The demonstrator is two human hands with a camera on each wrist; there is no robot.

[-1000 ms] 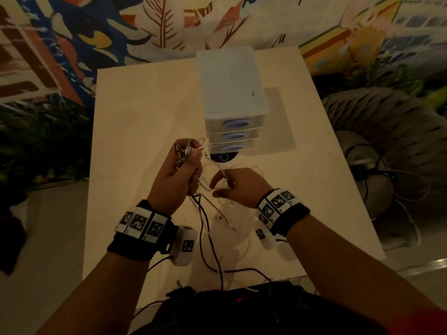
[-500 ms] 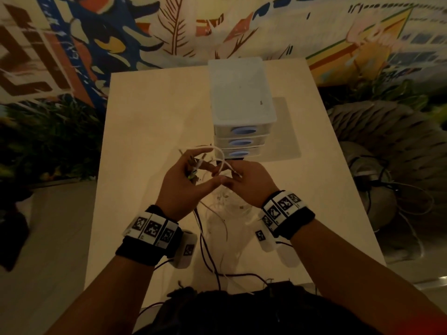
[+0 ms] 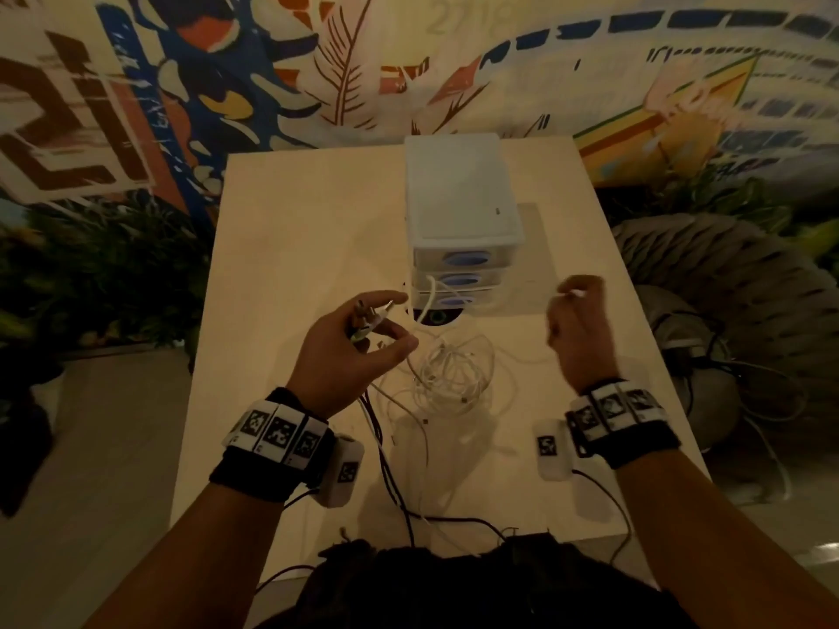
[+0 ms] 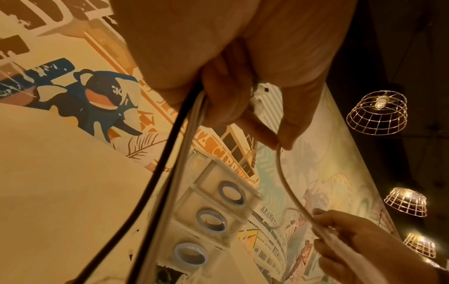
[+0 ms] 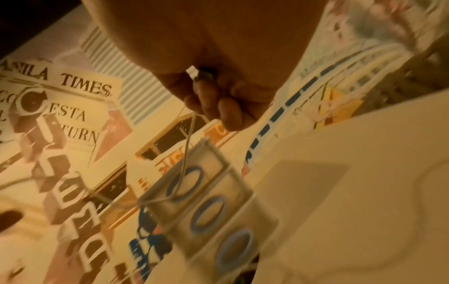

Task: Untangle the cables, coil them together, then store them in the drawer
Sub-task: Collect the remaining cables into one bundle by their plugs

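My left hand (image 3: pixel 363 329) is raised above the table and grips a bunch of cable plug ends (image 3: pixel 365 317); black and white cables (image 4: pixel 170 146) hang down from its fist. My right hand (image 3: pixel 574 306) is out to the right and pinches the end of a thin white cable (image 5: pixel 192 123), which stretches across in front of the drawer unit (image 3: pixel 463 229) toward the left hand. A loose tangle of white cable (image 3: pixel 449 374) lies on the table between my hands. All three drawers with blue ring handles (image 4: pixel 211 220) are closed.
The light wooden table (image 3: pixel 295 229) has the drawer unit at its middle back. Black cables (image 3: pixel 390 474) trail off the near table edge. A grey ribbed seat (image 3: pixel 726 274) stands to the right, plants to the left, a painted wall behind.
My hands were close together in front of the drawers. The right hand has swung away to the right, drawing a thin white cable out from the bunch held by the left hand.
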